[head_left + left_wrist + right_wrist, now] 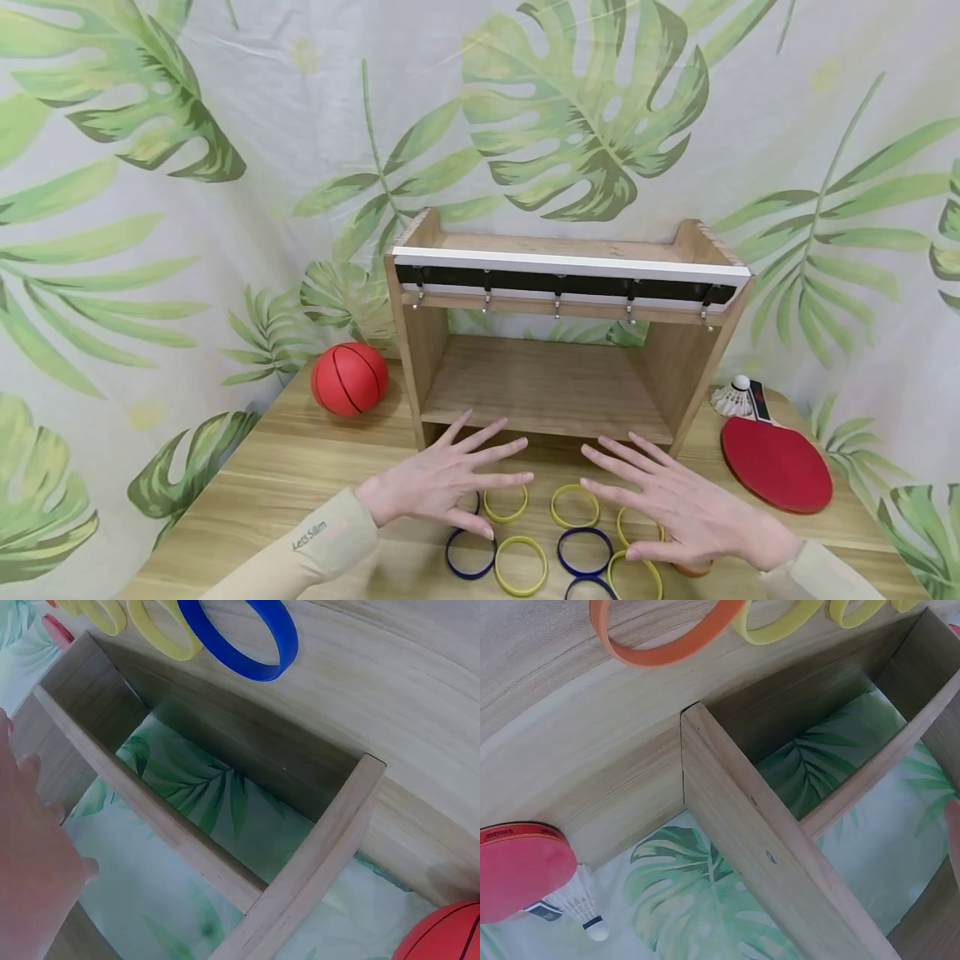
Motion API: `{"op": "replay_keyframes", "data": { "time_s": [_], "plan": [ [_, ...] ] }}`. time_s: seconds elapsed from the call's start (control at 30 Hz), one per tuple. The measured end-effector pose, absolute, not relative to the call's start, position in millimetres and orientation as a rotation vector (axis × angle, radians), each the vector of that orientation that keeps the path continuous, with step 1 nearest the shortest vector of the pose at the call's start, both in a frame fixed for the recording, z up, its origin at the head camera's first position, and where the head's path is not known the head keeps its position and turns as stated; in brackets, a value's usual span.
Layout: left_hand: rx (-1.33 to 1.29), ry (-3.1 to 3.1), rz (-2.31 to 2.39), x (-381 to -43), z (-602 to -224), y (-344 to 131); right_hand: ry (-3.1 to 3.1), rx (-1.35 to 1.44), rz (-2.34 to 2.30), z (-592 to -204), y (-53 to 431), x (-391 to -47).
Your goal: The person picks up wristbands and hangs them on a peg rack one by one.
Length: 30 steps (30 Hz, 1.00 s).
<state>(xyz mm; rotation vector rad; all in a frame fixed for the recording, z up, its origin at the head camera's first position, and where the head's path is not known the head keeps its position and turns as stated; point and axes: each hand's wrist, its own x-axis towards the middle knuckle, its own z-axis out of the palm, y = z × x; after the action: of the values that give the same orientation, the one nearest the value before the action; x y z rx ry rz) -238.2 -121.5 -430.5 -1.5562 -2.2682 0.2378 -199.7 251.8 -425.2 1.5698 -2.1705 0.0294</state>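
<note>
My left hand [453,479] is spread with straight fingers above the wooden table, just in front of a wooden shelf [675,358]. To its right, my right hand [675,504] is spread the same way, palm down. Neither hand holds anything. Under and between them lie silicone wristbands: several yellow ones [521,592], several blue ones [585,530] and an orange one [696,571], which the right hand partly covers. Larger in the wrist views are a blue band [259,671] and the orange band [664,656]. Fingers of each hand show at the edge of its wrist view.
Along the shelf's upper front runs a black-and-white strip [558,282] with several metal hooks [557,308]. A red ball [349,379] sits left of the shelf. On the right lie a red table tennis paddle [776,467] and a shuttlecock [732,398]. A leaf-print cloth hangs behind.
</note>
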Motion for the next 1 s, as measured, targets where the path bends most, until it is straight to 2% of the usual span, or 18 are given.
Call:
{"op": "replay_keyframes", "data": {
  "time_s": [0.3,0.73,1.0],
  "plan": [
    [-1.386,-2.264,-0.035,-239.6,-426.2,-133.6,-2.231,1.453,0.083,-431.5,262.2,-193.0],
    [-0.782,-1.872,-0.763,-254.0,-417.5,-172.0,-2.338,1.094,0.232,-451.3,300.1,-173.5],
    [-0.358,-2.123,-1.089,-265.9,-412.5,-182.2,-2.372,0.916,0.248,-468.0,323.1,-176.7]
  ]
}}
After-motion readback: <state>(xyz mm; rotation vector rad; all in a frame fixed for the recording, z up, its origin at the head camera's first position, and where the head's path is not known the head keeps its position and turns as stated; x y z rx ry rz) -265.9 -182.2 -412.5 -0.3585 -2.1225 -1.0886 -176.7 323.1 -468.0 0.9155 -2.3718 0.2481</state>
